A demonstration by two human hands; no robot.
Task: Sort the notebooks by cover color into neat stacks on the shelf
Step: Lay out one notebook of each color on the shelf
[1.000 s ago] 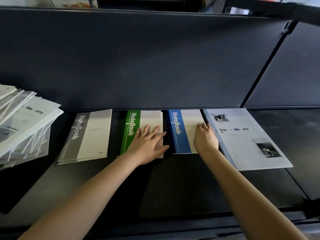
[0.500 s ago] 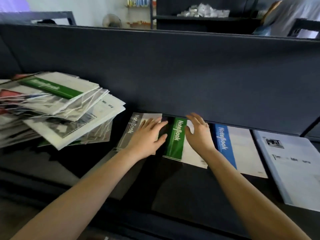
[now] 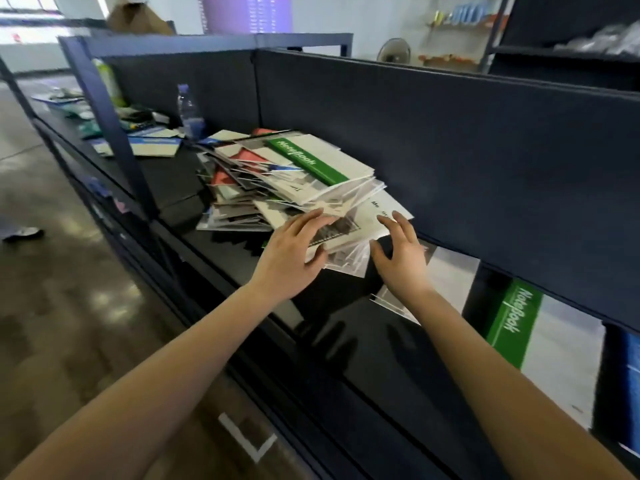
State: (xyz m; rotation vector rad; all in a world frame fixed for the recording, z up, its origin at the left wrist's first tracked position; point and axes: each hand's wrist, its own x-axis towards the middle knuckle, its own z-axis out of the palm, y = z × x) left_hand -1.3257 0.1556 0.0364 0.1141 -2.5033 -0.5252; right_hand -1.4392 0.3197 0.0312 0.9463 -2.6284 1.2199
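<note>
My hands at a messy notebook pile (image 3: 294, 178) on dark shelf (image 3: 374, 344).
L hand (image 3: 291, 256) fingers on pile's near edge, not gripping; R hand (image 3: 401, 258) open beside it. Green notebook (image 3: 512, 323) lies flat w/ others to the right.

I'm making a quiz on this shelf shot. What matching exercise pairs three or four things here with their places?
Things:
1. left hand
2. right hand
3. water bottle
4. green notebook lying alone

Places:
A. far back on the shelf, upright
B. right of the pile, on the shelf
C. on the pile's near edge
D. at the pile's right corner

Pairs: 1-C, 2-D, 3-A, 4-B
</note>
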